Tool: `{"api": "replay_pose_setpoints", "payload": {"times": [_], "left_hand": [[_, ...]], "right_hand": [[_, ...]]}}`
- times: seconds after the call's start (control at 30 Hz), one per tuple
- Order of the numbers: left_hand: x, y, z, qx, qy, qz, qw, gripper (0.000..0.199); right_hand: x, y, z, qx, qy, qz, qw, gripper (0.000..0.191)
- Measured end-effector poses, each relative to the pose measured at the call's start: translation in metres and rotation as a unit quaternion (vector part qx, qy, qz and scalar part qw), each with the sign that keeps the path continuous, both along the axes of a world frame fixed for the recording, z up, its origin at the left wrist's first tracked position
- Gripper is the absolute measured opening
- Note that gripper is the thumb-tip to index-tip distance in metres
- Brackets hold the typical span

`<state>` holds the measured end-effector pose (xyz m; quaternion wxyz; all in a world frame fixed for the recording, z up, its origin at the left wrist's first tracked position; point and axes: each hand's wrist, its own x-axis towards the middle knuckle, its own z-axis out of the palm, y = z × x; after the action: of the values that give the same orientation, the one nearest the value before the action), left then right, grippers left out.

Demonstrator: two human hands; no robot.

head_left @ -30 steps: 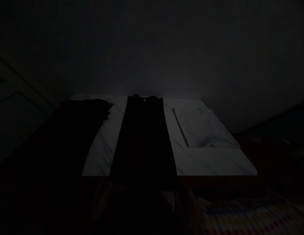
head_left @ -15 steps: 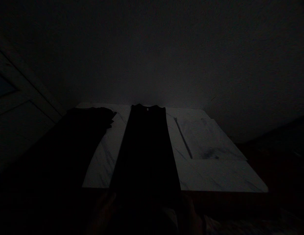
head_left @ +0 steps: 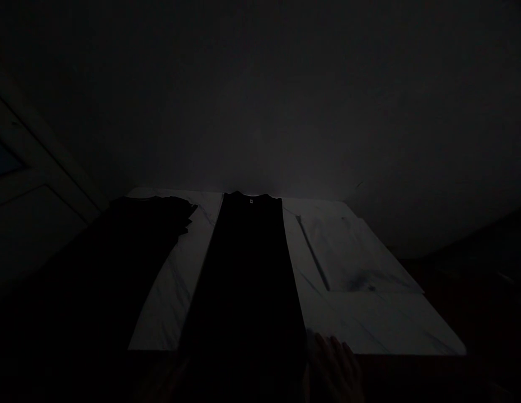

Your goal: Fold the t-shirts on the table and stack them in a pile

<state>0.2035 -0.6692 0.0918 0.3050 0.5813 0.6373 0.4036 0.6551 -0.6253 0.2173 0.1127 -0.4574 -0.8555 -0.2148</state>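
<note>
A long black sleeveless garment (head_left: 247, 280) lies flat down the middle of a white marbled tabletop (head_left: 369, 327), its collar at the far end with a small white neck label (head_left: 250, 201). My right hand (head_left: 333, 369) rests with fingers spread at the near table edge, just right of the garment, holding nothing. Very dim, my left hand (head_left: 165, 378) sits low near the garment's left side. A dark clothing heap (head_left: 134, 235) covers the table's left part. On the right lies a flat white cloth (head_left: 352, 246).
A pale panelled door (head_left: 37, 168) stands at the far left, and a plain wall rises behind the table. Dark furniture sits low on the right. The room is very dim, hiding much near the bottom of the view.
My view has tilted upward, so the table sits lower in the picture. My right hand has risen onto the near table edge. The garments have not visibly moved.
</note>
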Motion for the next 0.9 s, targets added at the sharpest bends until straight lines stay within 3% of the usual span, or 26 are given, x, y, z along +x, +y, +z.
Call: {"api": "replay_pose_setpoints", "payload": {"times": [0.13,0.27,0.33,0.5,0.67,0.77,0.9], "left_hand": [[-0.021,0.037,0.002,0.072,0.079,-0.063,0.992,0.048],[-0.025,0.074,0.005,0.197,0.29,-0.167,0.922,0.078],[-0.023,0.08,0.005,0.214,0.322,-0.185,0.903,0.086],[-0.023,0.078,0.006,0.221,0.272,-0.228,0.908,0.075],[-0.028,0.079,0.025,0.196,0.251,-0.314,0.894,0.055],[-0.027,0.082,0.034,0.132,0.156,-0.36,0.91,0.049],[-0.027,0.079,0.043,0.057,0.005,-0.36,0.931,0.039]], "right_hand": [[-0.015,0.044,0.023,-0.061,-0.071,0.111,0.989,0.064],[-0.028,0.058,0.033,-0.08,-0.081,0.154,0.982,0.067],[-0.029,0.058,0.032,-0.077,-0.078,0.151,0.982,0.072],[-0.026,0.058,0.029,-0.057,-0.078,0.176,0.98,0.066],[-0.022,0.059,0.036,-0.049,-0.096,0.239,0.965,0.048],[-0.022,0.059,0.043,-0.077,-0.095,0.253,0.96,0.043],[-0.022,0.057,0.05,-0.131,-0.057,0.262,0.954,0.041]]}}
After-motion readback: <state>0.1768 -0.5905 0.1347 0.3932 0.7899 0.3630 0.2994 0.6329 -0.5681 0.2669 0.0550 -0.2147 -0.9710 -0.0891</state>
